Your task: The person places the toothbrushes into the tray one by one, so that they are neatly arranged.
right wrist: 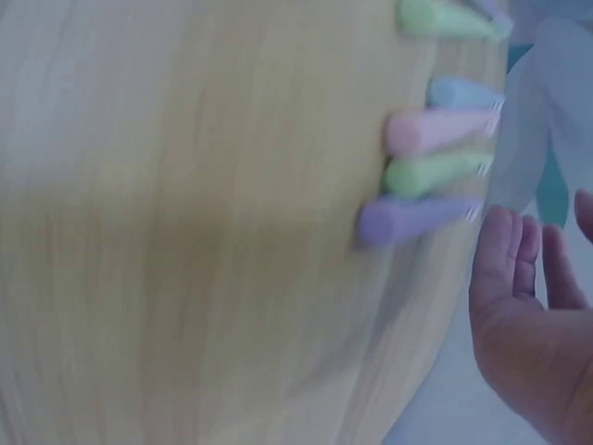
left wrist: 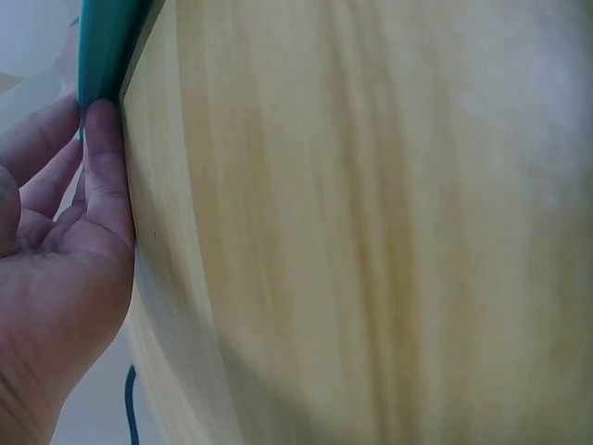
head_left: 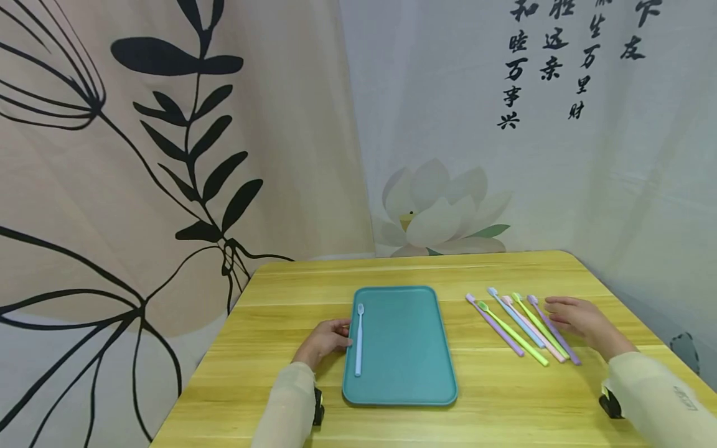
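Note:
A teal tray (head_left: 400,348) lies flat on the table with one light blue toothbrush (head_left: 360,342) lengthwise along its left side. My left hand (head_left: 325,341) holds the tray's left rim, and in the left wrist view thumb and fingertips meet at the teal edge (left wrist: 104,56). Right of the tray, several toothbrushes lie slanted side by side: purple (head_left: 495,325), green (head_left: 518,336), blue, pink, another green, and a purple one (head_left: 554,330) at the far right. Beside that last one hovers my right hand (head_left: 585,320), fingers extended and holding nothing.
The wooden table (head_left: 302,286) has its back edge against a printed curtain (head_left: 302,124). Bare wood shows between the tray and the toothbrushes. Dark devices are strapped to both wrists, below the pale sleeves (head_left: 288,404).

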`<state>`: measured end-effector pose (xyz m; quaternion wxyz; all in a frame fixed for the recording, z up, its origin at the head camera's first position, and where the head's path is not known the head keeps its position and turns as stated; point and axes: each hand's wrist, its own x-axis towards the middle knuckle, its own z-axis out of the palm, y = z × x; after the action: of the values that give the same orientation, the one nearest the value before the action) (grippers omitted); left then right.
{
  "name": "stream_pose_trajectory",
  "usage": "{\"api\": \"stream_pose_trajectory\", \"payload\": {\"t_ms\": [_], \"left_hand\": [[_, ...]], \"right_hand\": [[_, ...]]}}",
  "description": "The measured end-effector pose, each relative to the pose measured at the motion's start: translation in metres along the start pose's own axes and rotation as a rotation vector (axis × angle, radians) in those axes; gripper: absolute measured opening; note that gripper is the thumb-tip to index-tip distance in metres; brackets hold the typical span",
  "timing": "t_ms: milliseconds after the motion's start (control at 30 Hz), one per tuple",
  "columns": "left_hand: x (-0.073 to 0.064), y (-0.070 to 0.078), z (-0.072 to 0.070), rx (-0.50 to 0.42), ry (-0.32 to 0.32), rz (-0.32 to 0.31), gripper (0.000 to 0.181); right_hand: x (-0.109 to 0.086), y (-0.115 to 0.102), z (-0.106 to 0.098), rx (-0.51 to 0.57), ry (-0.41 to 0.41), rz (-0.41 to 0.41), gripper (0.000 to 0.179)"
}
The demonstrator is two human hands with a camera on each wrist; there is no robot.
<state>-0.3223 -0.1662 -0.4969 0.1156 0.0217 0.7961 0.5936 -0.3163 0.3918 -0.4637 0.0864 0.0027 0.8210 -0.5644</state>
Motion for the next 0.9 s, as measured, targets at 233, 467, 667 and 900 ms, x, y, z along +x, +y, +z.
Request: {"api": "stream_pose_trajectory", "payload": {"t_ms": [233, 467, 667, 900], "left_hand": [[0.003, -0.003, -0.001, 0.005, 0.004, 0.000, 0.057], [-0.001, -0.002, -0.002, -0.011, -0.013, 0.023, 0.055], [-0.002, -0.002, -0.003, -0.006, -0.016, 0.028, 0.054], [0.001, -0.002, -0.001, 0.005, 0.001, -0.001, 0.057]], "right_hand": [[0.000, 0.020, -0.020, -0.094, -0.025, -0.003, 0.065], [0.005, 0.030, -0.029, -0.114, -0.089, 0.034, 0.063], [0.009, 0.032, -0.022, -0.156, -0.126, 0.032, 0.065], [0.011, 0.025, -0.015, -0.190, -0.050, 0.088, 0.062]]}}
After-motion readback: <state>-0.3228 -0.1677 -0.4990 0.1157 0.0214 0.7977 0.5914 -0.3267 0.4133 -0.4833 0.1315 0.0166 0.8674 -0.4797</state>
